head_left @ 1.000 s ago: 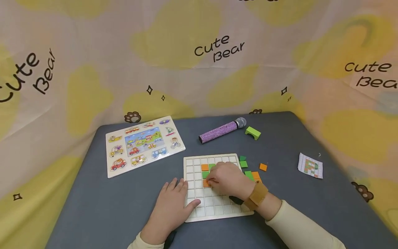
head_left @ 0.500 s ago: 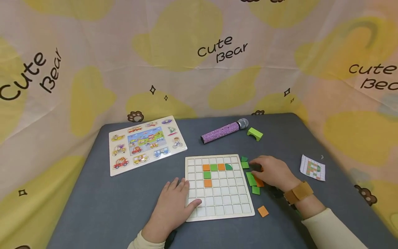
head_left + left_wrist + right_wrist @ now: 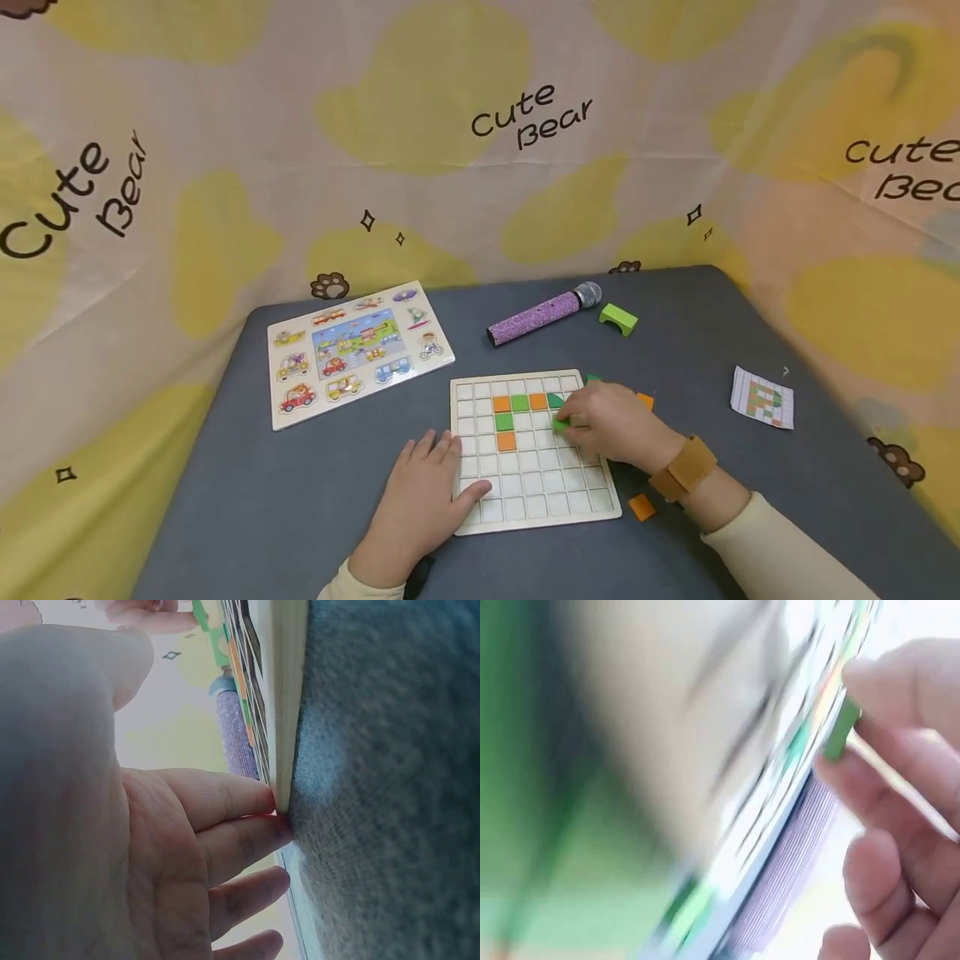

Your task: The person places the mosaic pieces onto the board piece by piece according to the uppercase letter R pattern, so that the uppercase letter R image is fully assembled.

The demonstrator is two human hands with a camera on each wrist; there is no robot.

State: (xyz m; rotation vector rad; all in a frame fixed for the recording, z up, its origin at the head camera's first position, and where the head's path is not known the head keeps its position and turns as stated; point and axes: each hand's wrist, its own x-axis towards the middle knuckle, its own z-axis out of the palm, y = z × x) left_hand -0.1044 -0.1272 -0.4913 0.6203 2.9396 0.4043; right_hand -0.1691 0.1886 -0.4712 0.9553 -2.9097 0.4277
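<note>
We're watching the right hand [image 3: 618, 425] swinging in over the board [image 3: 540, 507], leaving the loose tiles [image 3: 645, 401] past its 3 o'clock edge, where it was reaching half a second ago. It's carrying a green tile [image 3: 844, 727], pinching it between thumb and fingertips, so the pattern is probably gaining another piece. That tile is hanging around the board's 1 o'clock, just on the 6 o'clock side of the dark green piece [image 3: 555, 401]; whether it's touching the grid, we're not able to tell. We're seeing a small, thin, bright green thing, the fingers hiding part of its outline. Around 11 to 1 o'clock, six set tiles [image 3: 520, 403] are forming a row and a column. At 8 o'clock, the left hand [image 3: 420, 496] is resting against the board, fingers straight, thumb spreading onto the grid.
</note>
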